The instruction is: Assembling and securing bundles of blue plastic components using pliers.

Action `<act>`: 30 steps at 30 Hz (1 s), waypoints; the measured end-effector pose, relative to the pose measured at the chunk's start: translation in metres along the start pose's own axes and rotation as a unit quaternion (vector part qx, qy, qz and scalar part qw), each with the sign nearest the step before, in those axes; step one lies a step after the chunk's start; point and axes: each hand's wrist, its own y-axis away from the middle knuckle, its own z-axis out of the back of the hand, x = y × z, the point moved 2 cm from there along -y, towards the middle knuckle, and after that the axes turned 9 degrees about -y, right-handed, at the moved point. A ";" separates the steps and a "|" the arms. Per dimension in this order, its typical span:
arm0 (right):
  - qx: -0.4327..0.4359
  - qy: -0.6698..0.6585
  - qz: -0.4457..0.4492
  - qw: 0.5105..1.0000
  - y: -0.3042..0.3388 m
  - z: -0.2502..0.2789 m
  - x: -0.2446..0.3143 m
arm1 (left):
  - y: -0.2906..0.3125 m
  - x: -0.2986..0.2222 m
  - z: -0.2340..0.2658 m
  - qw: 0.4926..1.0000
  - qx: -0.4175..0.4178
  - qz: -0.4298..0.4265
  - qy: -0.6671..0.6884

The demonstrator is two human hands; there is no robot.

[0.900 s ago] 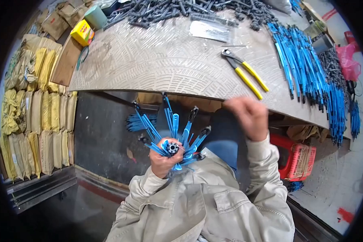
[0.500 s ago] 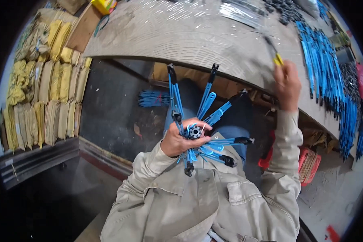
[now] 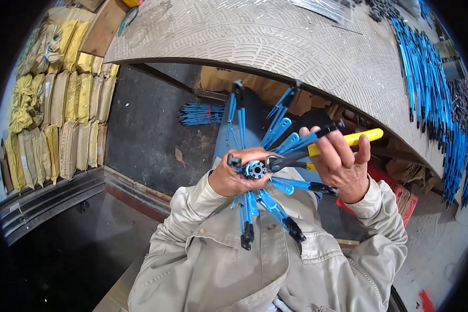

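Observation:
My left hand [image 3: 226, 176] is closed around the middle of a folding frame, whose round black slotted hub [image 3: 256, 169] shows between thumb and fingers. Blue flat arms [image 3: 276, 131] with black end pieces [image 3: 295, 230] spread out from the hub on all sides, over my lap. In my right hand [image 3: 344, 169] is a pair of yellow-handled pliers [image 3: 366, 137], the fingers wrapped over the grips. Their dark jaws [image 3: 276, 164] reach the hub's right side, by my left fingertips. What the jaws pinch, if anything, is too small to tell.
A grey patterned worktable [image 3: 275, 36] spans the far side. Bundles of blue strips [image 3: 424, 78] lie along its right end, and another tied bundle [image 3: 200, 114] is below the table. Stacked paper-wrapped packs [image 3: 62, 104] stand at left. A red basket [image 3: 403, 197] sits at lower right.
My right hand has come down from over the table to the frame, bringing the pliers' jaws to the hub. My left hand still holds the frame.

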 end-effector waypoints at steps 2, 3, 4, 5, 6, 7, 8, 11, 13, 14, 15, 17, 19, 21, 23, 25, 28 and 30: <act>-0.026 0.027 0.032 0.999 0.004 -0.004 0.005 | 0.000 -0.001 0.002 1.000 0.025 0.012 0.001; -0.028 0.024 0.033 0.999 0.005 -0.004 0.010 | 0.001 -0.002 0.004 1.000 0.022 0.014 -0.001; -0.014 -0.007 -0.004 1.000 0.006 -0.004 0.015 | 0.002 -0.003 0.005 0.999 0.025 0.024 0.009; 0.002 -0.035 -0.040 0.999 0.008 -0.002 0.020 | 0.001 -0.003 0.005 0.999 0.027 0.031 0.020; 0.018 -0.064 -0.077 0.995 0.009 -0.002 0.024 | 0.001 -0.003 0.006 0.998 0.030 0.039 0.031; 0.035 -0.092 -0.113 0.989 0.010 -0.003 0.027 | 0.000 -0.004 0.006 0.997 0.034 0.047 0.043; 0.035 -0.092 -0.113 0.989 0.010 -0.005 0.030 | 0.000 -0.004 0.006 0.997 0.033 0.047 0.044; -0.009 -0.065 -0.141 0.988 0.012 -0.011 0.039 | -0.002 -0.007 0.007 0.998 0.030 0.032 0.034; -0.024 -0.055 -0.151 0.987 0.014 -0.015 0.040 | -0.003 -0.007 0.007 0.999 0.030 0.026 0.030; -0.037 -0.047 -0.147 0.987 0.014 -0.016 0.040 | -0.003 -0.007 0.006 0.999 0.021 0.036 0.030; -0.049 -0.039 -0.143 0.988 0.014 -0.017 0.040 | -0.002 -0.007 0.005 0.998 0.011 0.045 0.029; -0.075 -0.023 -0.132 0.988 0.014 -0.021 0.041 | 0.001 -0.007 0.004 0.998 -0.010 0.063 0.028; -0.073 -0.027 -0.160 0.984 0.015 -0.026 0.051 | 0.003 -0.008 0.003 0.997 -0.023 0.065 0.027; -0.061 -0.035 -0.223 0.972 0.018 -0.029 0.067 | 0.005 -0.007 0.001 0.996 -0.040 0.075 0.030; -0.055 -0.040 -0.254 0.965 0.018 -0.031 0.068 | 0.005 -0.007 0.004 0.995 -0.049 0.079 0.031; -0.035 -0.131 -0.220 0.966 0.022 -0.028 0.061 | 0.007 -0.008 0.006 0.996 -0.040 0.083 0.022; 0.032 -0.220 -0.131 0.966 0.022 -0.014 0.042 | 0.008 -0.008 0.008 0.995 -0.026 0.089 0.018; 0.080 -0.220 -0.080 0.969 0.004 0.008 0.014 | 0.007 -0.009 0.010 0.998 0.001 0.070 0.008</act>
